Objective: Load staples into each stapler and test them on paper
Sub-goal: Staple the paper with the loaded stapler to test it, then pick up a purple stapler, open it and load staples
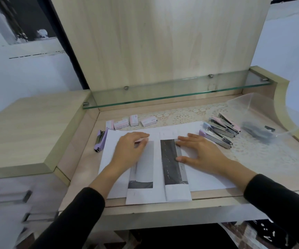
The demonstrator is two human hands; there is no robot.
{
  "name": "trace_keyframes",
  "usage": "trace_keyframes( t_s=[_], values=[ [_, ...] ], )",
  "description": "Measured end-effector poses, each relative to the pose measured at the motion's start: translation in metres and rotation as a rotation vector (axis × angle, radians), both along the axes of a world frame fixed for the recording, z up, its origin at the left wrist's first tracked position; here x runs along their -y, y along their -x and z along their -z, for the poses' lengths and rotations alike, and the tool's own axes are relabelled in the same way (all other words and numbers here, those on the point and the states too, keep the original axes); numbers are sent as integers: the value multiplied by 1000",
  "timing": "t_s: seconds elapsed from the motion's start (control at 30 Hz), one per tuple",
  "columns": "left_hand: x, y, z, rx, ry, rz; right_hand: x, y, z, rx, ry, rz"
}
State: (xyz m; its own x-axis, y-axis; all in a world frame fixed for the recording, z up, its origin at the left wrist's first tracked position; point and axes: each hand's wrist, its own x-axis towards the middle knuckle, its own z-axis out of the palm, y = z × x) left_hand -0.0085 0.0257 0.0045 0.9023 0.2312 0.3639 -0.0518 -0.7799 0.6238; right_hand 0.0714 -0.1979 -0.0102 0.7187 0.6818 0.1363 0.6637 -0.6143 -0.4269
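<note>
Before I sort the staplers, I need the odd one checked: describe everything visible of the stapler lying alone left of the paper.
The lone stapler has a lilac plastic body and a silvery metal part. It lies on the wooden desk, lengthwise away from the person, beside the paper's left edge. Neither left hand nor right hand touches it.

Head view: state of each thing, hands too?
Paper: flat, under both hands.
Left hand: on paper, blurred, grip unclear.
Right hand: flat, fingers spread.
Left stapler: lying beside paper, untouched.
Right staplers: lying beside paper, untouched.
Staple boxes: lying behind paper.
Bin: holds dark items.
</note>
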Motion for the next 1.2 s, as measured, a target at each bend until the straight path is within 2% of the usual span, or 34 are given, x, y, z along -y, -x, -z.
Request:
trace_keyframes(
  t_s=[0.13, 0.27, 0.57, 0.7, 0.83, 0.97, 1.1, 1.2],
  values=[
    [-63, 6, 1, 72, -60, -261, 0, -2, 5, -5, -24, 13],
    [-106, 16, -5, -19, -64, -381, 1, 0, 7, 18, -72, -2],
    [-113, 1, -7, -368, -220, -526, 0, -1, 8, 25, -54, -23],
    [-107, 4, -12, -333, -300, -568, 1, 1, 7, 30, -45, -20],
    [-106, 19, -25, -151, -304, -517, 2, 2, 6, 27, -43, -17],
    [-78, 30, -40, 64, -133, -442, 1, 4, 4, 21, -31, -15],
    [-32, 30, -53, 150, 332, -191, 1, 5, 1, -6, -7, -4],
    [2, 27, -50, 59, 330, -22, 1, 5, -6, -49, -14, -4]
  ],
)
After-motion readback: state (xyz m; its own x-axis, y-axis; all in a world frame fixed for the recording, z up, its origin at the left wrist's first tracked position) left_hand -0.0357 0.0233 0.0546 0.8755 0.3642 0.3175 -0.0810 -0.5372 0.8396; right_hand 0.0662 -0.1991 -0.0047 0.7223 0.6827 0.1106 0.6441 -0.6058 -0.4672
